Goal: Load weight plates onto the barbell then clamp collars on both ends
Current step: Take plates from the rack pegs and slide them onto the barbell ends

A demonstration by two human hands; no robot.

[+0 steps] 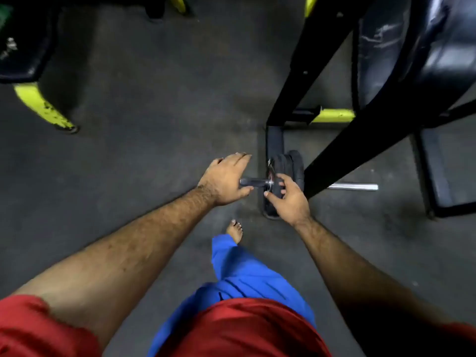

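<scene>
Black weight plates (286, 173), silver barbell (353, 187), yellow-and-black frame (332, 115)

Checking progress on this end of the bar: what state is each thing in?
Weight plates: on the barbell sleeve, standing on the floor.
Barbell sleeve: end bare; collar unclear.
Left hand: open, over the sleeve end.
Right hand: fingers spread against the outer plate.
</scene>
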